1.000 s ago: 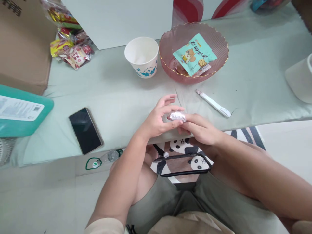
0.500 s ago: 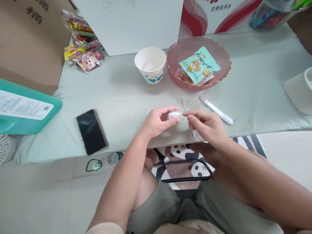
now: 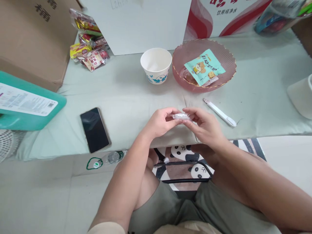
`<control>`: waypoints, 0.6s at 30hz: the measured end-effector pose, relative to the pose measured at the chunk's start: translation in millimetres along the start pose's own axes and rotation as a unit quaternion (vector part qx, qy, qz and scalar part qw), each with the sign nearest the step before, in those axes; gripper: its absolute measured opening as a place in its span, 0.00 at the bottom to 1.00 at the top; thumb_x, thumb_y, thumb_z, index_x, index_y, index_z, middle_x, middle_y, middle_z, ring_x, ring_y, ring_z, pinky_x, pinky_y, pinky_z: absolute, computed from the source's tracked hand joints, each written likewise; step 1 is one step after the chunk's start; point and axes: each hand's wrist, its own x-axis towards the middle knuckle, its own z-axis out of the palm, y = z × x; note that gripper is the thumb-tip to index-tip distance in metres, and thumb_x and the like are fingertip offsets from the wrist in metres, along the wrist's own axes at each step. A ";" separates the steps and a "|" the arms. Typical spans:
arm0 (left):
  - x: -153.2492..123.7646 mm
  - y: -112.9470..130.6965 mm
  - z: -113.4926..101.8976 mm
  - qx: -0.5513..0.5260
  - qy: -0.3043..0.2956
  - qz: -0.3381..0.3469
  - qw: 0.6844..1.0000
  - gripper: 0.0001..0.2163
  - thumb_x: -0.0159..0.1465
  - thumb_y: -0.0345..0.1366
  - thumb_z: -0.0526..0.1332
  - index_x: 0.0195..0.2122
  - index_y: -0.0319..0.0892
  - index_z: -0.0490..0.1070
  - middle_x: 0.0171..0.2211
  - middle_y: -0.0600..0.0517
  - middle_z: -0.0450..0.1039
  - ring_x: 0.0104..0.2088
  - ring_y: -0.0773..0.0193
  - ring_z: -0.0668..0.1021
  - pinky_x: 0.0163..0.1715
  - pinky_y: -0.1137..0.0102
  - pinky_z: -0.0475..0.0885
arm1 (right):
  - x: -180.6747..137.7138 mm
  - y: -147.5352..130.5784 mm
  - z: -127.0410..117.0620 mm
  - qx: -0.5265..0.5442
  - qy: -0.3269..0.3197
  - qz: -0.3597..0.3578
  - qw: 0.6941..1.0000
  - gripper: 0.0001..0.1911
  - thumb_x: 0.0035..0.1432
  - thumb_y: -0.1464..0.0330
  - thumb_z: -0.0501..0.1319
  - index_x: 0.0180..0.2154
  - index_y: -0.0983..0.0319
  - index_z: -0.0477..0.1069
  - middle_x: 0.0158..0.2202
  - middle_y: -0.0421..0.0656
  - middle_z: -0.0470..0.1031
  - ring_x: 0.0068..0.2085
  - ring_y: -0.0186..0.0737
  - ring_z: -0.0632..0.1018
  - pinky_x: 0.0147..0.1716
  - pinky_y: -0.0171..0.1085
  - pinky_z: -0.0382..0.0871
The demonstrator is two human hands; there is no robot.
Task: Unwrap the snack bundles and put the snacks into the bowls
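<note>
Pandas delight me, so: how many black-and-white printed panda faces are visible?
2: upper panda face and lower-right panda face, both between the legs; others may be hidden.

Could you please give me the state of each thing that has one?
Shiny bundle: crinkled, held
Left hand: pinching bundle
Right hand: pinching bundle
Phone: flat, screen dark
Paper cup: upright, open
Pink bowl: upright, holding packets
Teal packet: lying in bowl
White tool: lying flat
Snack packets: heaped together

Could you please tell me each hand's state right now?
Left hand: closed, holding one end of the shiny bundle.
Right hand: closed, holding its other end.
</note>
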 end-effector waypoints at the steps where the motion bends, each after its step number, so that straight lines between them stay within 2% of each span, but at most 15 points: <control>1: -0.8 0.4 -0.3 -0.003 -0.001 0.001 1.000 0.15 0.58 0.43 0.72 0.41 0.39 0.77 0.35 0.50 0.79 0.35 0.66 0.80 0.38 0.70 0.74 | 0.8 -1.3 1.2 0.004 0.006 0.011 1.000 0.15 0.62 0.59 0.66 0.47 0.59 0.76 0.36 0.44 0.80 0.35 0.38 0.78 0.37 0.40 0.73; 5: -1.1 0.4 -2.1 -0.009 -0.002 0.016 1.000 0.16 0.58 0.47 0.72 0.39 0.39 0.79 0.33 0.51 0.79 0.33 0.67 0.79 0.36 0.72 0.73 | 4.8 -7.9 4.7 0.027 0.012 0.068 0.997 0.12 0.62 0.58 0.64 0.40 0.60 0.76 0.33 0.42 0.79 0.32 0.36 0.76 0.33 0.37 0.71; 8: 1.4 -1.9 -4.1 0.015 0.024 0.027 0.999 0.14 0.62 0.47 0.68 0.37 0.40 0.79 0.31 0.51 0.79 0.32 0.67 0.78 0.35 0.71 0.72 | 6.8 -11.8 8.3 0.043 0.004 0.085 0.995 0.15 0.62 0.55 0.65 0.41 0.60 0.74 0.34 0.43 0.78 0.33 0.36 0.76 0.33 0.37 0.72; 13: 0.4 -2.3 -6.3 0.017 0.033 0.067 0.997 0.10 0.64 0.42 0.65 0.35 0.40 0.78 0.30 0.51 0.80 0.31 0.66 0.79 0.35 0.71 0.73 | 5.1 -13.5 17.7 0.029 0.008 0.071 0.997 0.20 0.60 0.51 0.67 0.42 0.60 0.73 0.35 0.43 0.79 0.32 0.37 0.77 0.33 0.38 0.72; 16: -4.0 0.7 -7.8 0.023 0.057 0.085 0.994 0.10 0.64 0.42 0.65 0.33 0.41 0.78 0.29 0.51 0.79 0.31 0.66 0.79 0.34 0.71 0.72 | 6.2 -23.1 18.8 -0.007 0.024 0.050 0.998 0.16 0.60 0.53 0.66 0.39 0.59 0.74 0.33 0.43 0.79 0.32 0.38 0.77 0.31 0.39 0.71; 18: -5.7 2.8 -10.9 -0.011 0.077 0.106 0.991 0.10 0.63 0.43 0.65 0.35 0.41 0.77 0.30 0.52 0.79 0.32 0.66 0.79 0.36 0.71 0.73 | 13.9 -39.0 15.0 -0.065 0.023 0.011 0.998 0.12 0.61 0.57 0.66 0.36 0.58 0.74 0.31 0.42 0.78 0.30 0.39 0.75 0.31 0.39 0.68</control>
